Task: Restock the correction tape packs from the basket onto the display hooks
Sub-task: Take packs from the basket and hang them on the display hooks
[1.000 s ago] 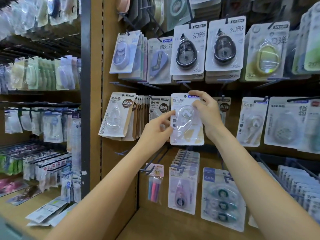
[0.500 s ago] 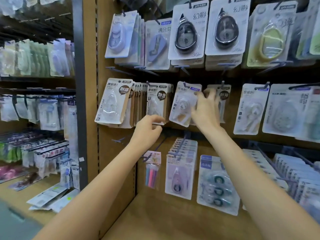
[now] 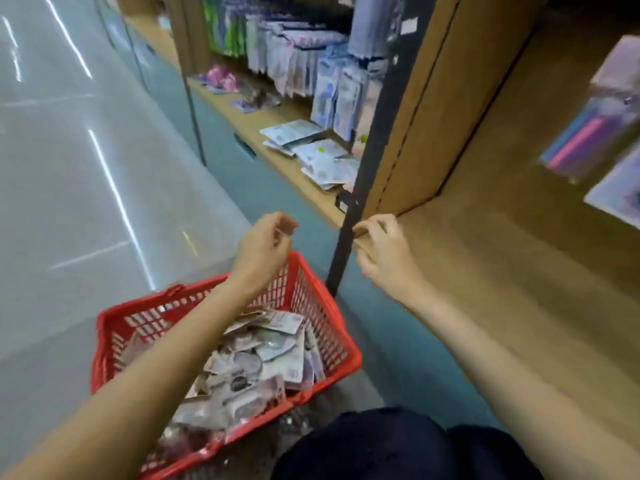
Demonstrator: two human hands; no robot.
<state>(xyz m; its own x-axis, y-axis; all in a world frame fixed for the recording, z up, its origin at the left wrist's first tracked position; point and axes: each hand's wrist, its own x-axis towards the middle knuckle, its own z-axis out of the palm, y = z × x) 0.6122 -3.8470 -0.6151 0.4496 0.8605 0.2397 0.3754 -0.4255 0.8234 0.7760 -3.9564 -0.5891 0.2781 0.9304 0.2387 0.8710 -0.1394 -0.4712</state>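
Note:
A red plastic basket [image 3: 332, 327] stands on the floor at the lower left, filled with several correction tape packs [image 3: 263, 362] in clear blisters. My left hand [image 3: 265, 249] hovers above the basket's far rim with loosely curled fingers and holds nothing. Empty too, my right hand [image 3: 384, 254] hangs with relaxed, curled fingers over the front edge of the wooden shelf [image 3: 502, 271]. The display hooks are out of view. The picture is blurred by motion.
A black upright post [image 3: 367, 174] divides the wooden shelving. Loose packs [image 3: 311, 147] lie on the lower shelf at the back left, with hanging goods above them. Pink and blue packs [image 3: 588, 140] hang at the far right. Grey floor spreads to the left.
The view has swung down from the hook wall to the basket. Both hands have left the hung pack and dropped low, empty, above the basket and shelf edge.

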